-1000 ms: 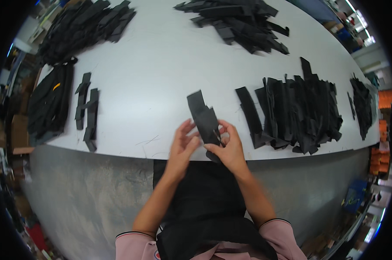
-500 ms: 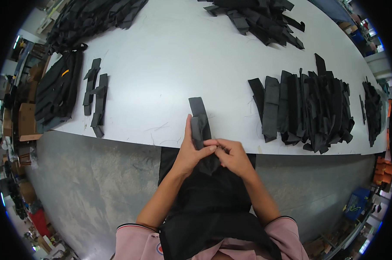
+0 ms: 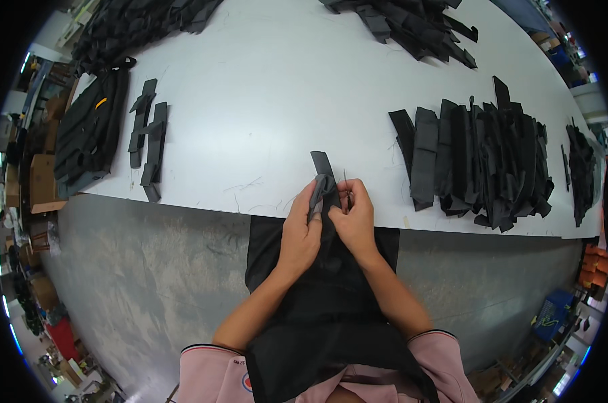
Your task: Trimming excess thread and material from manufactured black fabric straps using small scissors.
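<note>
Both my hands meet at the near edge of the white table point(image 3: 277, 101). They hold one narrow black fabric strip point(image 3: 321, 164) whose far end lies on the table top. My left hand point(image 3: 301, 228) pinches the strip's left side, where a grey fold shows. My right hand point(image 3: 353, 216) grips its right side, fingers curled around it. The strip's lower part is hidden between my hands and against my black apron point(image 3: 317, 316).
A big heap of black strips point(image 3: 482, 158) lies to the right, a smaller pile point(image 3: 581, 171) beyond it. Two strips point(image 3: 151, 138) and a stack of black pieces point(image 3: 89, 131) lie at the left. More heaps point(image 3: 405, 23) sit at the far edge. Grey floor lies below.
My hands pulled the strip toward me, from over the table to its near edge. The strip now looks narrower and partly folded between my fingers.
</note>
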Available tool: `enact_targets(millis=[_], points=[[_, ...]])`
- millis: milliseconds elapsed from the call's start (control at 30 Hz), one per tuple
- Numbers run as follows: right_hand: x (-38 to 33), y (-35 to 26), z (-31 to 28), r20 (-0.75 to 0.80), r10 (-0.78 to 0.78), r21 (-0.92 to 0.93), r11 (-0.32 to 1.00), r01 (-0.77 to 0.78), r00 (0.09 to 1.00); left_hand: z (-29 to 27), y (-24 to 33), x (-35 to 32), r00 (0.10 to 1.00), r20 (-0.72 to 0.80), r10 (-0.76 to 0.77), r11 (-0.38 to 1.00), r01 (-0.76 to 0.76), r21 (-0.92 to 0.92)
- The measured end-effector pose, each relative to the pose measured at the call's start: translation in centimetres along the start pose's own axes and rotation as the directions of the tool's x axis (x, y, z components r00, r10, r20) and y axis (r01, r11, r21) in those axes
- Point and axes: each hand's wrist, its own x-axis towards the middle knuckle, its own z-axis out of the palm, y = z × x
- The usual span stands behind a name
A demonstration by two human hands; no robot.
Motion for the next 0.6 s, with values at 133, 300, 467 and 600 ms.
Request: enact_targets(millis=[133,300,467,600], points=[[0.1,-1.0,0.2,-0.106,-0.276,-0.212,0.945,0.249,0.955,-0.6,-0.1,0.2,0.992,-0.106,0.066,0.984,-0.048,0.171],[-0.2,-2.7,-1.9,0.01,-0.186,-0.273,0.945,0.182,0.983,-2.0,-0.1,-0.4,0.999,-0.042,-0.016,0.995,0.02,0.101],[0.2,-2.1,-4.1,0.414,0.355,0.236,0.847,-0.476,0.838,-0.4,3.1,-0.6,0.918,0.039,-0.394,0.75,0.346,-0.564],[-2.8,-3.5,-3.2,0.32,0.265,0.255,0.901,-0.352,0.91,-1.1,3.2,0.0,0.816,0.027,-0.578,0.748,0.542,-0.383]])
